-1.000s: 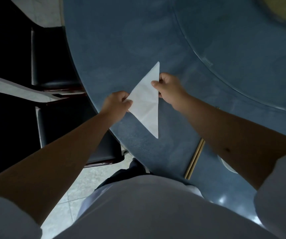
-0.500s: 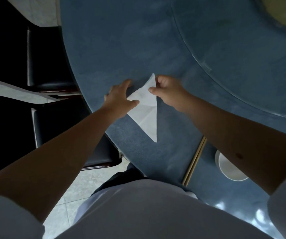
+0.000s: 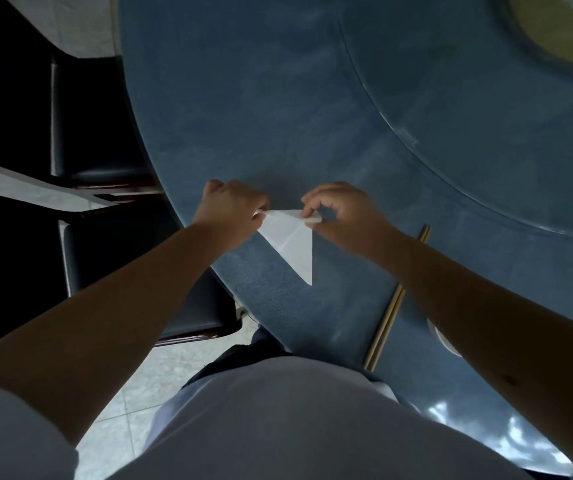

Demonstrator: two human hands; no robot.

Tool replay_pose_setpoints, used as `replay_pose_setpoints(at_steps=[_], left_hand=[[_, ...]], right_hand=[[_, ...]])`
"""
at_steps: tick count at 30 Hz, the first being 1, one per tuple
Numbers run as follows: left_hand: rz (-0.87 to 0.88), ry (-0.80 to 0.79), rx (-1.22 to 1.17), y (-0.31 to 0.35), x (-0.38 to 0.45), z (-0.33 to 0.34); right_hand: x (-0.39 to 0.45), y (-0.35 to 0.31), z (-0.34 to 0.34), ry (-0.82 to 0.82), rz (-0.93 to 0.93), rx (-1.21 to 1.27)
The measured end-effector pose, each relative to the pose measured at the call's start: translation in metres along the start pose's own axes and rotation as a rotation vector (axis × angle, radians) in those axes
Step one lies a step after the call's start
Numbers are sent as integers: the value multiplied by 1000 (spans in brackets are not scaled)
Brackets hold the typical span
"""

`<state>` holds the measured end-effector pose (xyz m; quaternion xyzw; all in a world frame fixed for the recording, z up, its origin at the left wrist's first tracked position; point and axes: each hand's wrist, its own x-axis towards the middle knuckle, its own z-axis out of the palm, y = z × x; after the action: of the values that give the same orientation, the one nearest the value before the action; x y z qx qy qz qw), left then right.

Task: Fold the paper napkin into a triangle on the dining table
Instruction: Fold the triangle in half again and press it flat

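Observation:
A white paper napkin (image 3: 293, 242) folded into a triangle sits near the front edge of the round blue dining table (image 3: 278, 105), its long point aimed toward me. My left hand (image 3: 231, 211) pinches the napkin's left corner. My right hand (image 3: 342, 211) pinches the right corner, where the paper is curled between thumb and fingers. The top edge runs straight between both hands and looks lifted off the table.
A pair of wooden chopsticks (image 3: 394, 303) lies to the right, partly under my right forearm, beside a white dish (image 3: 442, 337). A glass turntable (image 3: 486, 109) covers the table's far right. Black chairs (image 3: 98, 133) stand at the left by the table edge.
The napkin's upper point has been folded down, giving a shorter triangle. My left hand went from flat on the paper to pinching its corner; my right hand shifted right along the top edge.

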<state>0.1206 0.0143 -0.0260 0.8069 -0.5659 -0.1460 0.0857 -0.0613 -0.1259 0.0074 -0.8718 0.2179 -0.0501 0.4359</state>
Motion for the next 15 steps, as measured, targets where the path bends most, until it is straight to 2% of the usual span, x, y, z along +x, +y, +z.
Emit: replay_pose_setpoints(at_steps=[7,15], left_hand=[[90,101,124,-9,-13,6],[135,189,112,-15,-23,11]], right_hand=[[-34,9,17,-29,6,-146],[-54,23,28,-70,-30,-298]])
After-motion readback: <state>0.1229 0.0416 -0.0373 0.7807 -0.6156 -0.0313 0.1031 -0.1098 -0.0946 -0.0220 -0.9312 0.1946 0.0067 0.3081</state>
